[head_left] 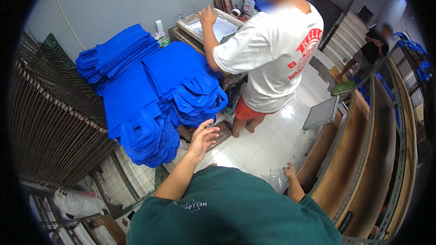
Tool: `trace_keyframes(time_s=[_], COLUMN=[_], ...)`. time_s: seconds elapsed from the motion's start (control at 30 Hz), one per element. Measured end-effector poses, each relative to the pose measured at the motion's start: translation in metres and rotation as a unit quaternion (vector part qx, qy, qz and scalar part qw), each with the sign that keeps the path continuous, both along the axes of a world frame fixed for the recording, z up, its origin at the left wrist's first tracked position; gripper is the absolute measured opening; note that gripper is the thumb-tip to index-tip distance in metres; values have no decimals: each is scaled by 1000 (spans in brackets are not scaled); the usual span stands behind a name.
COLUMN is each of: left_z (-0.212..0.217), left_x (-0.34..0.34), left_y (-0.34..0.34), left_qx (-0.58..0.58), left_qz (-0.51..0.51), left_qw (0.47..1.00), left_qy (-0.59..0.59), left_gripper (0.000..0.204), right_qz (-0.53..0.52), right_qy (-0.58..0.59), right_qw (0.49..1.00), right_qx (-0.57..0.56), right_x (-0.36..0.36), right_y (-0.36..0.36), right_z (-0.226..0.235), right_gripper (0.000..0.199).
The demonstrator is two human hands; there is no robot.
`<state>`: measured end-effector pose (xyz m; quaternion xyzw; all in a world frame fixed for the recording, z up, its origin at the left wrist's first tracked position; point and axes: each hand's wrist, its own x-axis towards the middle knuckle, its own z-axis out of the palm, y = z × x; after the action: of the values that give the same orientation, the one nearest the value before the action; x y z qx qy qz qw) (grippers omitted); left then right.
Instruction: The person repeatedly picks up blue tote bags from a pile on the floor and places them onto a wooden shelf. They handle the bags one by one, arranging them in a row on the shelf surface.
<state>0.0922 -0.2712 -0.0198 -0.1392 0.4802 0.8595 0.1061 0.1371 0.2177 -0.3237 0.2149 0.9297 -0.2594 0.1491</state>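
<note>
My left hand (203, 140) is raised in front of me, empty, with its fingers loosely spread. It is nearest to the stacks of blue fabric bags (177, 70), without plainly touching them. One front stack (129, 90) has its handles hanging in folds over the edge, and a further stack (120, 50) lies behind it. Low at my right side hangs my right hand (289, 171), apparently holding nothing, its fingers small but looking apart. A clear plastic bag (276, 180) lies on the floor beside it.
A person in a white shirt (268, 59) stands ahead, one hand on a wooden-framed screen (195, 34). Wire drying racks (59, 122) fill the left. Wooden shelves (354, 154) line the right, with a grey framed screen (321, 113) leaning there. Another person (374, 45) is near the stairs (347, 34).
</note>
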Motion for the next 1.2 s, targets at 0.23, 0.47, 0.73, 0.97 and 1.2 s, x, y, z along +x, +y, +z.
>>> trace_keyframes(time_s=[0.23,0.47,0.73,0.97,1.2], left_z=[-10,-19,-23,-27,-20], left_x=[-4,-9,-15,-23,-32], left_y=[-11,-18,-3,11,26], left_qx=[9,14,14,19,15], left_qz=[20,17,-19,-47,-74], left_qw=[1000,999,999,998,997], left_qy=[-18,-31,-29,-26,-30], left_gripper=[48,48,48,47,48], right_qz=[146,81,29,30,5], right_qy=[-68,-104,-110,-120,-114], right_qw=[983,989,993,991,992], right_qx=[-85,-67,-9,-57,-60], right_x=[-5,16,49,61,73], right_y=[-96,-48,-20,-40,-37], right_z=[46,6,10,11,31], right_gripper=[55,53,48,50,50])
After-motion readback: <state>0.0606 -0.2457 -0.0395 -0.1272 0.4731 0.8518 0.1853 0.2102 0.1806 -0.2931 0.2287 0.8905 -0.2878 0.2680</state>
